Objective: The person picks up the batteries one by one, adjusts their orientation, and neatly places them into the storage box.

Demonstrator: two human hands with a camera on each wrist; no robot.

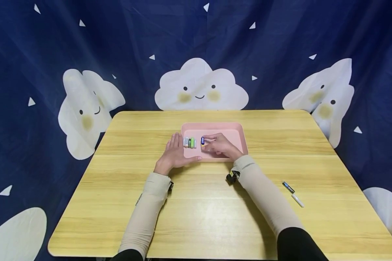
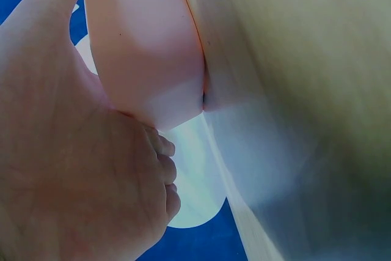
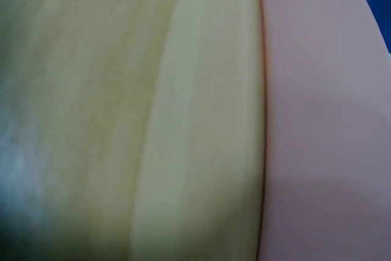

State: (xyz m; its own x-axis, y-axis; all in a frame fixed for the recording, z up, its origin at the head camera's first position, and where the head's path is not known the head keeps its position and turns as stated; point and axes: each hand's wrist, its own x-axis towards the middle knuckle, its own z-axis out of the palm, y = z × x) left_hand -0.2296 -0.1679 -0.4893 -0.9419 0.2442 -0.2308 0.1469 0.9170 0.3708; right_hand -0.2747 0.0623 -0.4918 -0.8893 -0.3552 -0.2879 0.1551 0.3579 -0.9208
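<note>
A shallow pink tray point(image 1: 212, 125) lies on the table, with a row of several batteries point(image 1: 192, 143), green, white and dark, standing side by side near its left end. Over the tray, my right hand point(image 1: 220, 145) pinches a blue and yellow battery point(image 1: 202, 140) between thumb and finger, a little right of the row. My left hand point(image 1: 175, 154) rests at the tray's near left corner, fingers straight along the left side and thumb along the front rim. The left wrist view shows that palm point(image 2: 79, 169) against the tray wall point(image 2: 146, 47). Neither battery nor right hand shows in the right wrist view.
On the wooden table point(image 1: 199, 217) at the right lie a slim dark blue cylinder point(image 1: 288, 187) and a slim white one point(image 1: 297, 200), end to end. A dark blue curtain with clouds point(image 1: 201, 87) hangs behind the table's far edge.
</note>
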